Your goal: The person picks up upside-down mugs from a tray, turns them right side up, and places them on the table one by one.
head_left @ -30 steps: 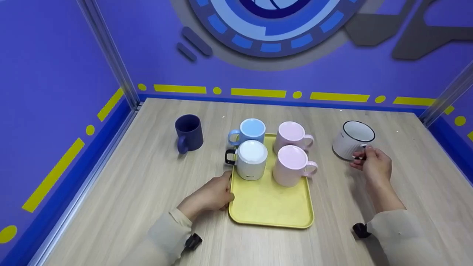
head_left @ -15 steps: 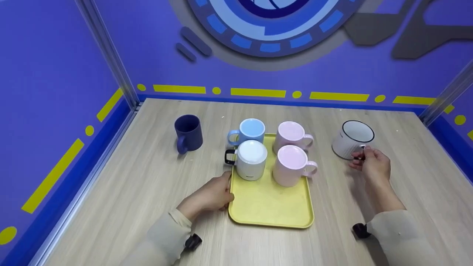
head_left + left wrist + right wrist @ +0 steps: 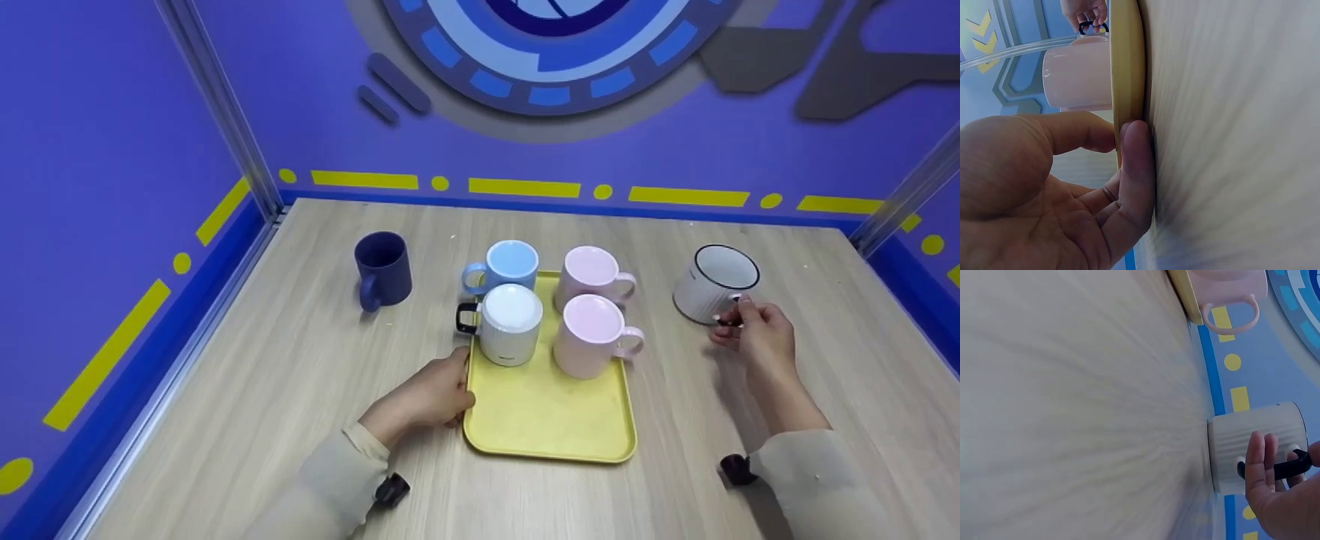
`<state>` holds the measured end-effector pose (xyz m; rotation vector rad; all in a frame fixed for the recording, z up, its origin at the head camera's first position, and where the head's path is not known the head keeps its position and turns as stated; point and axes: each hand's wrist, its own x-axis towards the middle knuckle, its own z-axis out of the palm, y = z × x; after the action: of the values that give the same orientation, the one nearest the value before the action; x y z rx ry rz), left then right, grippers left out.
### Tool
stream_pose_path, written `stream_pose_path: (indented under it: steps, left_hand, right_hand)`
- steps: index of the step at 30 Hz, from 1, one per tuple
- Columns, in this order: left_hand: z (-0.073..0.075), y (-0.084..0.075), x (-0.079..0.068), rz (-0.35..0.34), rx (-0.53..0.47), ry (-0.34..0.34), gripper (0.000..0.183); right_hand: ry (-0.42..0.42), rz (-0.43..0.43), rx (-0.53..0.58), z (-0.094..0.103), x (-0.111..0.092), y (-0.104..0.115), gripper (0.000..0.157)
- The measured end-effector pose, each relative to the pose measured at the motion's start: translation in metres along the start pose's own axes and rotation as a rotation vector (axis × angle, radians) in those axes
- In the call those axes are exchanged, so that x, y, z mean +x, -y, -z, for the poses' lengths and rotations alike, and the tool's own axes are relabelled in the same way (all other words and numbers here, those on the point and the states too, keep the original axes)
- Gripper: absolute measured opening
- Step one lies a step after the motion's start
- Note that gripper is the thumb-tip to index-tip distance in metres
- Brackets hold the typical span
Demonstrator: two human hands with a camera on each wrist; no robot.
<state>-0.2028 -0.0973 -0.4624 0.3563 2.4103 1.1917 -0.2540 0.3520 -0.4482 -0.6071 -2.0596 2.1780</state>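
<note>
At the tray's left edge, my left hand (image 3: 435,391) pinches the rim of the yellow tray (image 3: 551,427); the left wrist view shows the thumb on top and fingers curled beneath. My right hand (image 3: 765,337) holds the black handle (image 3: 1292,467) of a ribbed white mug with a black rim (image 3: 709,292), its fingers passing through the handle loop. This mug stands upright on the table, right of the tray. On the tray's far half are a light blue mug (image 3: 512,262), a white mug with a black handle (image 3: 510,334) and two pink mugs, a rear one (image 3: 590,274) and a front one (image 3: 589,345).
A dark navy mug (image 3: 384,270) stands on the wooden table (image 3: 300,390), left of the tray, with its handle toward me. Blue-purple panels (image 3: 525,165) wall in the back and sides. Metal posts (image 3: 225,105) rise at the corners.
My right wrist has shifted very slightly to the right while the hand stays at the mug's handle. The left hand, the tray and the mugs look unmoved.
</note>
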Motion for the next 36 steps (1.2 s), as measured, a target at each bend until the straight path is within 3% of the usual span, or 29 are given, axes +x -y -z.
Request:
stream_pose_path:
  steps: [11, 21, 27, 36]
  left_hand:
    - [0.000, 0.001, 0.002, 0.008, 0.006, 0.014, 0.079]
    - [0.003, 0.000, 0.001, 0.020, -0.014, -0.001, 0.082]
    - [0.007, -0.002, -0.002, 0.033, -0.007, -0.006, 0.076]
    - [0.015, -0.014, -0.011, -0.012, 0.072, -0.040, 0.036]
  right_hand:
    - [-0.105, -0.045, -0.036, 0.001, -0.002, 0.002, 0.020]
    - [-0.117, -0.050, -0.126, 0.006, -0.015, 0.002, 0.020]
    - [-0.076, -0.049, -0.118, 0.004, -0.025, 0.000, 0.021]
    - [0.107, 0.005, -0.152, -0.003, -0.041, -0.005, 0.025]
